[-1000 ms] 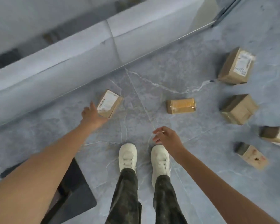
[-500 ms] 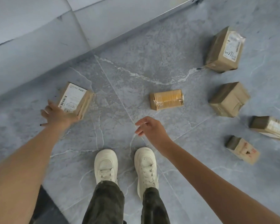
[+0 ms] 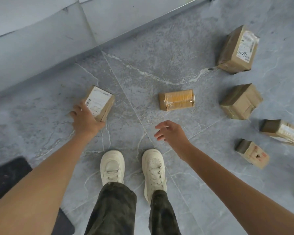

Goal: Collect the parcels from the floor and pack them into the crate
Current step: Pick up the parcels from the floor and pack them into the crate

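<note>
A small brown parcel with a white label (image 3: 100, 102) lies on the grey stone floor at the left. My left hand (image 3: 85, 118) grips its near end, fingers on the left side and thumb at the right corner. Over the floor in front of my shoes, my right hand (image 3: 171, 133) hovers with relaxed fingers and holds nothing. A tape-wrapped parcel (image 3: 176, 99) lies just beyond it. Part of a black crate (image 3: 8, 175) shows at the lower left, partly hidden by my left arm.
Several more parcels lie at the right: a large labelled one (image 3: 238, 50), a cube-like one (image 3: 241, 101), a long one (image 3: 285, 133) and a small one (image 3: 253, 153). A low grey wall (image 3: 41, 39) runs along the back left. My white shoes (image 3: 112, 167) stand in the middle.
My left hand has closed in from beside the labelled parcel onto its near end. My right hand stays open and has hardly moved.
</note>
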`<action>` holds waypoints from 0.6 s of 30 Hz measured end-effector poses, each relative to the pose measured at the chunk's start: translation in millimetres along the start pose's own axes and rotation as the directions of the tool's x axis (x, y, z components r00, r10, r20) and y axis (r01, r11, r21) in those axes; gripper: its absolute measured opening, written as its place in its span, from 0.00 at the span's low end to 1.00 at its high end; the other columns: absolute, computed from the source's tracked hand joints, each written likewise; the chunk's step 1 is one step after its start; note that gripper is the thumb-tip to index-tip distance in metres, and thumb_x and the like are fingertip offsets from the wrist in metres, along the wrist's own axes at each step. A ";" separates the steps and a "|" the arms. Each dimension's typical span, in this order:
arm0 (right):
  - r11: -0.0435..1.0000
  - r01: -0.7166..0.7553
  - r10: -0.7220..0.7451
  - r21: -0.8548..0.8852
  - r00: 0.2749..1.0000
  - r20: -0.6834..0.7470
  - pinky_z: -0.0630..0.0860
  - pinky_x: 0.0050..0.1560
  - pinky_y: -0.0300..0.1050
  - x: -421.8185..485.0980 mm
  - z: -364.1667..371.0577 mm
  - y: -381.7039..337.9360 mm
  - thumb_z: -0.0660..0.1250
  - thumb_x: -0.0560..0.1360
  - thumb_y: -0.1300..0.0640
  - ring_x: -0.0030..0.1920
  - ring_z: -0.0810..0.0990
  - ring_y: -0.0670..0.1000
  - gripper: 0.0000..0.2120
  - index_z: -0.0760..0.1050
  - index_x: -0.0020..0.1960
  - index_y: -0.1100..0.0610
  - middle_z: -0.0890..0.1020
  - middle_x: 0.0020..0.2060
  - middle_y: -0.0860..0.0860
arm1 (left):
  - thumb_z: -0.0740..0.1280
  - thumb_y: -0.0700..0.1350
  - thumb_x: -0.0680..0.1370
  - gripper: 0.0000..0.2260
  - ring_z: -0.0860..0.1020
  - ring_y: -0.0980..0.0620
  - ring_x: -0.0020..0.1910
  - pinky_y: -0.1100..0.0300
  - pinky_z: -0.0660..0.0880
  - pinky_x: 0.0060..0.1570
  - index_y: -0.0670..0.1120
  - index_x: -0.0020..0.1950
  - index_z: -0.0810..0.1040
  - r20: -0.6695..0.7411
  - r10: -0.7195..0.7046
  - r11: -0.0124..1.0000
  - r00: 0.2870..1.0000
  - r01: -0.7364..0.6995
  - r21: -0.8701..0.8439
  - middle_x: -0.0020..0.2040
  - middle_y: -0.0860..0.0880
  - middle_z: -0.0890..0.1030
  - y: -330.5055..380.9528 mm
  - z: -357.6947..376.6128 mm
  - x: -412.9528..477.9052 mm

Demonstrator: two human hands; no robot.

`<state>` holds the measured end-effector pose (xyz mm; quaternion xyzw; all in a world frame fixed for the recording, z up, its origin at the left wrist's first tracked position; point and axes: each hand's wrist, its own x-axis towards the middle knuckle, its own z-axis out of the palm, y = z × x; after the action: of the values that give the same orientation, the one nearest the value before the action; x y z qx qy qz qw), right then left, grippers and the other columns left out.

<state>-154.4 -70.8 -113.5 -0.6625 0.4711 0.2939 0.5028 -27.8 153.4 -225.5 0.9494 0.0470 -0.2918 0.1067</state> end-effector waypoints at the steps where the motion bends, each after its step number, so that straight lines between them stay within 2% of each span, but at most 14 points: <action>1: 0.999 -0.022 0.023 0.047 1.000 -0.021 0.77 0.44 0.41 -7.2 0.4 -2.5 0.56 0.78 0.63 0.42 0.82 0.51 0.11 0.76 0.51 0.56 0.83 0.42 0.53 | 0.79 0.47 0.60 0.48 0.63 0.36 0.62 0.42 0.72 0.51 0.40 0.72 0.56 -0.006 0.123 0.992 0.992 -0.123 0.006 0.65 0.37 0.63 1.7 -10.9 -14.5; 3: 0.984 -0.043 0.051 0.171 0.998 -0.047 0.77 0.51 0.48 -27.5 -1.5 -13.7 0.59 0.79 0.57 0.45 0.81 0.52 0.09 0.75 0.56 0.55 0.81 0.49 0.54 | 0.79 0.47 0.60 0.47 0.65 0.38 0.60 0.45 0.73 0.47 0.41 0.72 0.58 -0.011 0.384 0.923 0.923 -0.384 0.036 0.63 0.38 0.66 12.4 -42.4 -46.2; 5: 0.951 -0.050 0.050 0.304 0.999 0.006 0.77 0.54 0.51 -55.1 -6.6 -34.6 0.63 0.78 0.47 0.51 0.78 0.52 0.18 0.69 0.64 0.52 0.76 0.55 0.51 | 0.79 0.50 0.59 0.46 0.67 0.41 0.59 0.47 0.74 0.47 0.43 0.71 0.60 -0.003 0.577 0.814 0.817 -0.574 0.093 0.62 0.41 0.68 28.7 -83.6 -82.7; 7: 0.890 -0.049 0.001 0.452 0.994 0.107 0.76 0.58 0.55 -84.3 -16.2 -61.7 0.65 0.73 0.39 0.59 0.75 0.54 0.31 0.62 0.71 0.48 0.73 0.60 0.50 | 0.79 0.52 0.57 0.47 0.67 0.43 0.58 0.50 0.76 0.47 0.45 0.71 0.60 0.002 0.705 0.704 0.709 -0.700 0.116 0.62 0.43 0.68 49.6 -131.1 -118.7; 8: 0.858 -0.042 -0.040 0.513 0.988 0.146 0.76 0.59 0.56 -100.4 -23.5 -75.6 0.66 0.71 0.38 0.61 0.75 0.54 0.33 0.60 0.72 0.47 0.74 0.61 0.51 | 0.79 0.53 0.57 0.47 0.67 0.44 0.58 0.51 0.76 0.47 0.46 0.70 0.60 -0.005 0.743 0.666 0.669 -0.739 0.107 0.61 0.44 0.68 61.0 -156.6 -136.1; 10: 0.821 0.013 -0.123 0.570 0.980 0.156 0.77 0.59 0.56 -133.8 -43.2 -103.3 0.68 0.71 0.42 0.62 0.76 0.54 0.30 0.63 0.70 0.48 0.77 0.60 0.52 | 0.78 0.55 0.57 0.47 0.66 0.46 0.58 0.53 0.76 0.47 0.47 0.70 0.61 -0.049 0.778 0.628 0.626 -0.774 0.082 0.61 0.45 0.67 83.1 -209.4 -167.7; 13: 0.790 0.118 -0.197 0.602 0.978 0.067 0.80 0.52 0.50 -194.2 -82.3 -147.2 0.71 0.69 0.44 0.60 0.79 0.52 0.28 0.68 0.66 0.49 0.79 0.58 0.53 | 0.78 0.55 0.60 0.46 0.63 0.48 0.63 0.58 0.72 0.57 0.50 0.72 0.59 -0.133 0.784 0.608 0.606 -0.793 -0.030 0.65 0.48 0.64 114.6 -290.7 -209.8; 16: 0.725 0.207 -0.278 0.657 0.961 0.004 0.81 0.48 0.51 -270.1 -127.2 -190.4 0.72 0.63 0.40 0.59 0.80 0.51 0.32 0.68 0.64 0.48 0.80 0.59 0.53 | 0.79 0.51 0.63 0.47 0.58 0.53 0.72 0.64 0.62 0.68 0.49 0.75 0.55 -0.233 0.703 0.570 0.672 -0.728 -0.380 0.71 0.50 0.58 144.3 -371.8 -258.1; 18: 0.710 0.245 -0.340 0.660 0.940 0.017 0.80 0.52 0.56 -325.0 -154.0 -215.5 0.71 0.62 0.35 0.60 0.79 0.53 0.37 0.67 0.67 0.48 0.79 0.61 0.53 | 0.78 0.51 0.65 0.48 0.56 0.53 0.74 0.60 0.60 0.71 0.48 0.76 0.51 -0.261 0.625 0.522 0.735 -0.643 -0.561 0.74 0.49 0.55 165.9 -424.1 -297.4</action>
<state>-93.8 -98.3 300.5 -0.4916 0.3964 0.0739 0.7719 -17.5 81.5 313.5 0.8141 -0.2072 -0.1879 0.5090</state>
